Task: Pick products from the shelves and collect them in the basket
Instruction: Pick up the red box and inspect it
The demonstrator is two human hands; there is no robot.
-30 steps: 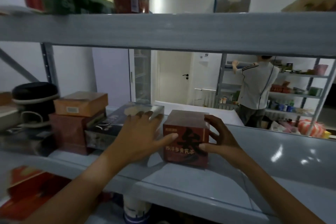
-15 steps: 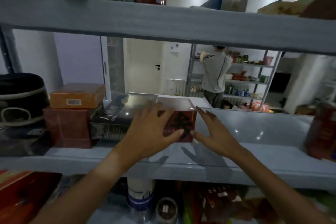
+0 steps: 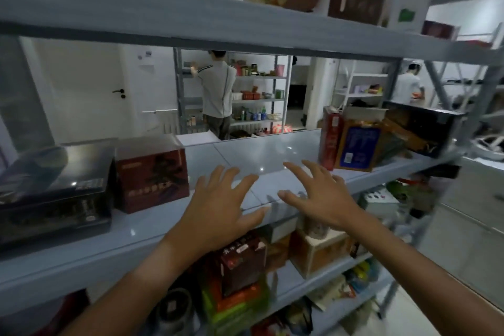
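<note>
Far left on the grey metal shelf (image 3: 240,155): glossy black flat box (image 3: 54,194), and touching its right side a dark red square carton with gold lettering (image 3: 151,172), upright, untouched. Left hand (image 3: 218,213) hovers over bare shelf just right of that carton, fingers spread, holding nothing. Right hand (image 3: 319,196) beside it, likewise splayed and empty. Further right, a tall red carton (image 3: 330,139) and a blue-and-orange box (image 3: 360,144) lean together; labels too blurred to read. No basket in view. Step in hand looks like selecting the next product. Next move probably calls for committing to one box, closing both palms on its sides, then locating the basket.
</note>
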